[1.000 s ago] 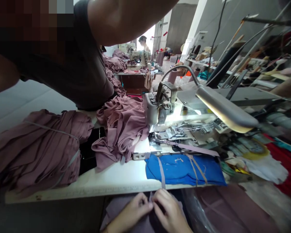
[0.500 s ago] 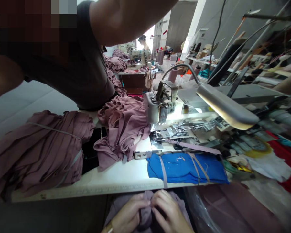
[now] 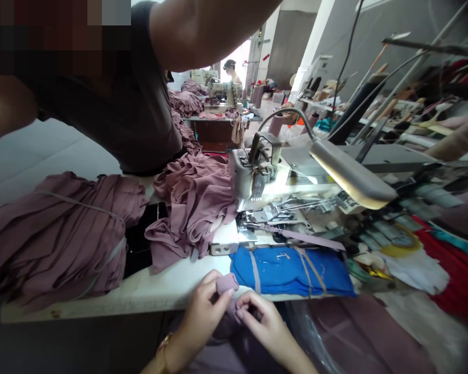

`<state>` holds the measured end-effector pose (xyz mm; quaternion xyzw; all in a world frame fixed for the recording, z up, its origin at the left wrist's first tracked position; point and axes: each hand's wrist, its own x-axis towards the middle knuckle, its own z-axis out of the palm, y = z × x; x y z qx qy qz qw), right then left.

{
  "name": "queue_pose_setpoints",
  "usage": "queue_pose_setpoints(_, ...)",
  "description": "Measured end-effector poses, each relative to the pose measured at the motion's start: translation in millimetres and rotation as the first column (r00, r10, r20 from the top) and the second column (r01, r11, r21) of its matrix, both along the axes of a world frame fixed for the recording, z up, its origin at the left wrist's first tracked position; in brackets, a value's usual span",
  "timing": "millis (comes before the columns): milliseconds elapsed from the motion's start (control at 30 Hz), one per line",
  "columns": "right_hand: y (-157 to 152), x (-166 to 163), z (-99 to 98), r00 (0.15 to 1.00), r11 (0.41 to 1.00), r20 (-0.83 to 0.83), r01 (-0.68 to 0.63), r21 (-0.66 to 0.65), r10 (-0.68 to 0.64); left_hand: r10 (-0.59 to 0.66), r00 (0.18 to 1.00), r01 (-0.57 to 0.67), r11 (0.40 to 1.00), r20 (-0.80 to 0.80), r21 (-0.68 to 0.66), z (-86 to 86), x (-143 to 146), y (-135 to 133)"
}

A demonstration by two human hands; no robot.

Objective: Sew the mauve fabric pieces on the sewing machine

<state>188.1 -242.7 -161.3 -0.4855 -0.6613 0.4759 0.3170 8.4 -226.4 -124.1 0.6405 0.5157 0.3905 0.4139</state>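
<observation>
Mauve cloth (image 3: 226,283) is held up at the near edge of the white table (image 3: 167,288), in front of the sewing machine (image 3: 242,176). Its upper end is pinched in the left hand (image 3: 198,312); a lower part is gripped at the fingertips of the right hand (image 3: 268,320). Both hands are placed close together, and more of the cloth is seen below them, in shadow. A folded blue bundle (image 3: 288,270) is laid on the table just beyond the right hand. Behind it, a narrow mauve strip (image 3: 308,238) is run along the machine. Further left, a loose heap of mauve fabric (image 3: 198,202) is piled beside the machine, and a large tied bundle (image 3: 62,234) is set at the table's left end. The machine is lit by a lamp (image 3: 354,176). Behind the heap, a co-worker (image 3: 140,119) is seen.
</observation>
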Motion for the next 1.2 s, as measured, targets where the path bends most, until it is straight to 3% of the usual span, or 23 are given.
queue_pose_setpoints(133, 6, 1, 3.3, 0.998, 0.998, -0.020, 0.055, 0.019, -0.055, 0.078, 0.997, -0.078, 0.997, -0.009, -0.025, 8.5, -2, 15)
queue_pose_setpoints(267, 7, 5, 2.8, 0.996, 0.987, -0.046, 0.088, 0.132, -0.083, 0.122, 0.991, -0.117, 0.990, 0.061, -0.084, 3.0, -7, 19)
queue_pose_setpoints(400, 6, 6, 6.2, 0.998, 0.979, -0.035, 0.063, 0.192, -0.058, 0.188, 0.957, -0.121, 0.951, 0.220, -0.286, -3.3, -11, 16)
queue_pose_setpoints(500, 8, 15, 22.4, 1.000, 0.982, 0.030, -0.005, 0.191, -0.001, 0.168, 0.950, -0.060, 0.926, 0.264, -0.372, -2.1, -14, 14)
queue_pose_setpoints(667, 18, 48, 63.3, 0.988, 0.981, 0.137, 0.044, 0.187, -0.070, 0.079, 0.971, -0.002, 0.947, 0.224, -0.322, 6.9, -19, 9)
queue_pose_setpoints(767, 19, 51, 72.6, 0.988, 0.987, 0.155, -0.010, 0.162, -0.015, -0.043, 0.988, 0.073, 0.977, 0.151, -0.202, 19.4, -18, 2)
queue_pose_setpoints(867, 15, 34, 63.0, 0.980, 0.980, 0.094, -0.183, 0.081, 0.175, -0.148, 0.985, 0.157, 0.982, 0.093, -0.103, 35.0, -16, -3)
queue_pose_setpoints(933, 13, 18, 49.8, 0.970, 0.970, 0.041, -0.241, 0.028, 0.240, -0.124, 0.986, 0.135, 0.986, 0.107, -0.098, 42.9, -16, -1)
queue_pose_setpoints(1067, 16, -1, 25.1, 0.987, 0.987, -0.050, -0.155, -0.035, 0.153, 0.035, 0.970, 0.015, 0.980, 0.242, -0.199, 50.7, -21, 14)
queue_pose_setpoints(1200, 20, -2, 15.5, 0.994, 0.996, -0.098, -0.054, -0.069, 0.048, 0.115, 0.947, -0.057, 0.979, 0.300, -0.197, 54.8, -21, 27)
